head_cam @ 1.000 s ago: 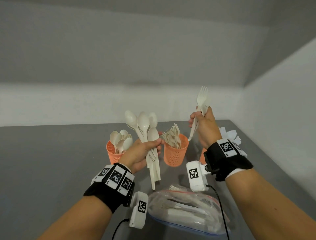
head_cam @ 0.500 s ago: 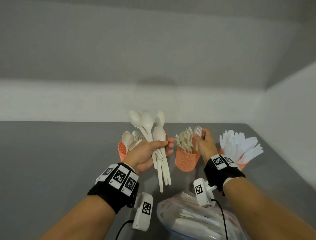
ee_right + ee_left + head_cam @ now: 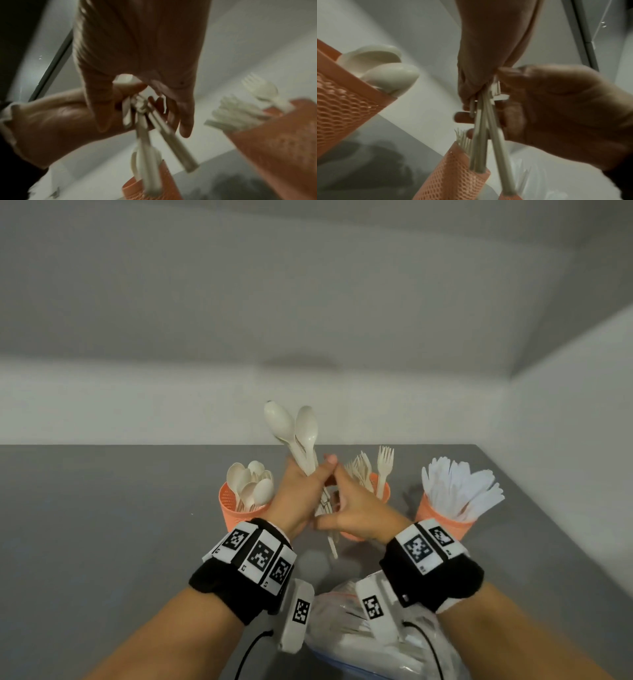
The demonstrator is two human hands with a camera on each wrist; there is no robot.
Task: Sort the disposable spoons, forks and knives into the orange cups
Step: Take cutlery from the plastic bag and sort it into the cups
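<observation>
My left hand (image 3: 298,494) grips a bundle of cream spoons (image 3: 308,433) by the handles, bowls up, between the left and middle orange mesh cups. My right hand (image 3: 356,508) meets it from the right; its thumb and fingers close on the spoon handles (image 3: 145,135) just below the left hand's grip. In the left wrist view the handles (image 3: 481,142) hang down between both hands. The left cup (image 3: 233,515) holds spoons, the middle cup (image 3: 385,491) forks, the right cup (image 3: 442,522) white knives.
A clear plastic bag (image 3: 359,631) with more white cutlery lies on the grey table (image 3: 102,525) just in front of my wrists. White walls stand behind the table and along its right side.
My right hand lowered its forks into the middle cup, let go, and moved left onto the spoon bundle. My left hand brought the spoons closer together and a little to the right.
</observation>
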